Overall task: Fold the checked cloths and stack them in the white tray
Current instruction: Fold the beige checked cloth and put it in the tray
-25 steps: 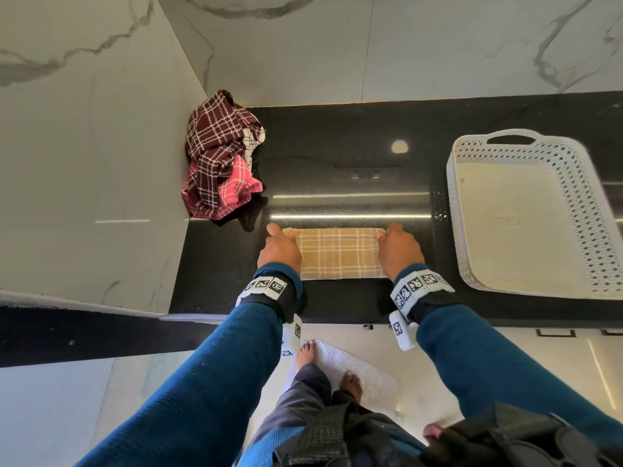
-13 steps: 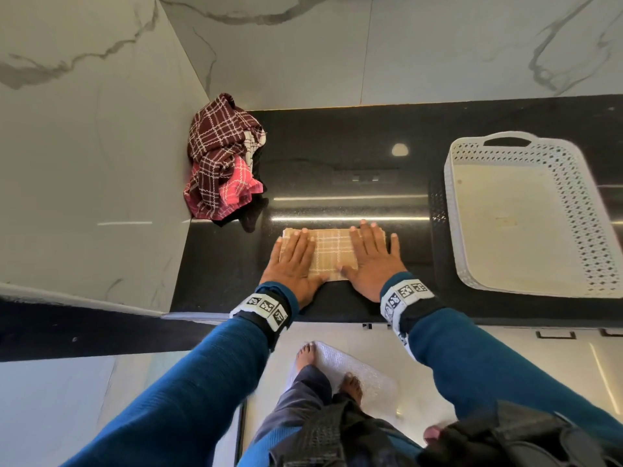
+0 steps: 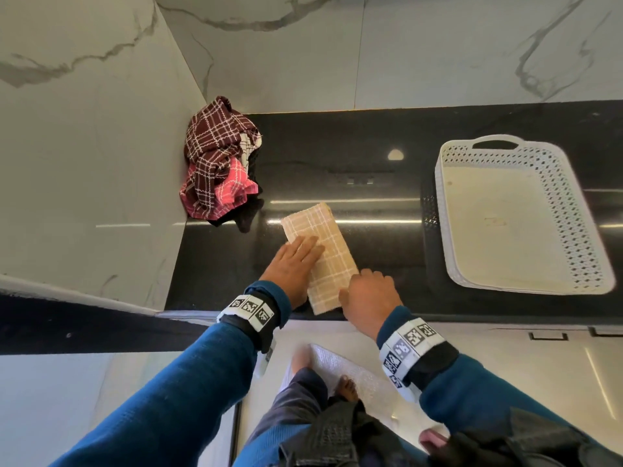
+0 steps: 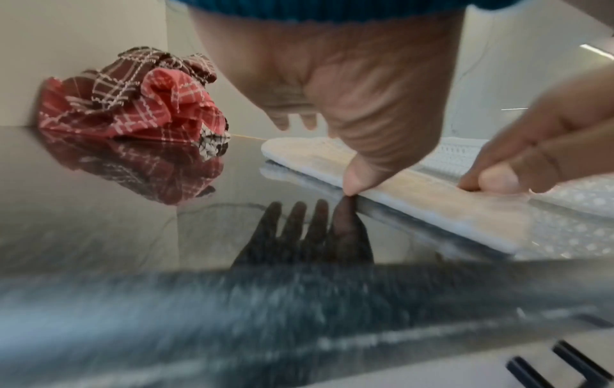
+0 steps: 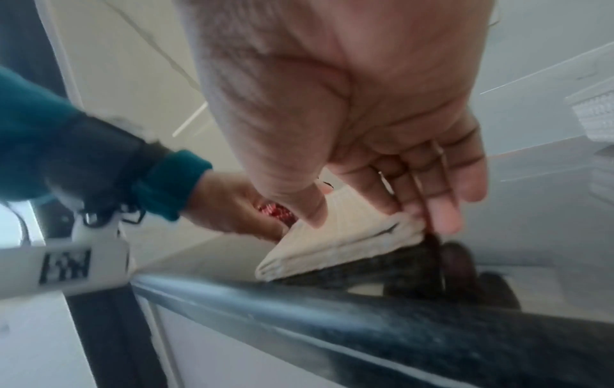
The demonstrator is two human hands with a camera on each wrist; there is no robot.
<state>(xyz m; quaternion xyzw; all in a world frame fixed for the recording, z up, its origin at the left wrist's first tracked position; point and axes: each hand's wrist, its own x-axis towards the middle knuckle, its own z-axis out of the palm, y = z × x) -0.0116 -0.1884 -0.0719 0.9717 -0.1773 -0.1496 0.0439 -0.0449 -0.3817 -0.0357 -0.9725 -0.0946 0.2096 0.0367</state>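
Note:
A beige checked cloth (image 3: 337,264), folded into a narrow strip, lies at a slant on the black counter (image 3: 381,237), its near end at the front edge. My left hand (image 3: 296,264) rests flat on its left side with straight fingers, and the thumb (image 4: 352,181) touches the cloth's edge (image 4: 432,204). My right hand (image 3: 367,294) curls round the near right corner, thumb on top of the cloth (image 5: 349,236) and fingertips (image 5: 445,215) at its edge. The white perforated tray (image 3: 566,203) stands to the right with nothing in it.
A crumpled pile of maroon and pink checked cloths (image 3: 215,156) sits in the back left corner against the marble wall (image 3: 101,163). A marble backsplash runs behind the counter. Bare black counter lies between the beige cloth and the tray.
The beige strip has turned from lying crosswise to lying at a slant, near end at the counter edge. My right hand went from flat on the cloth to curled at its near corner.

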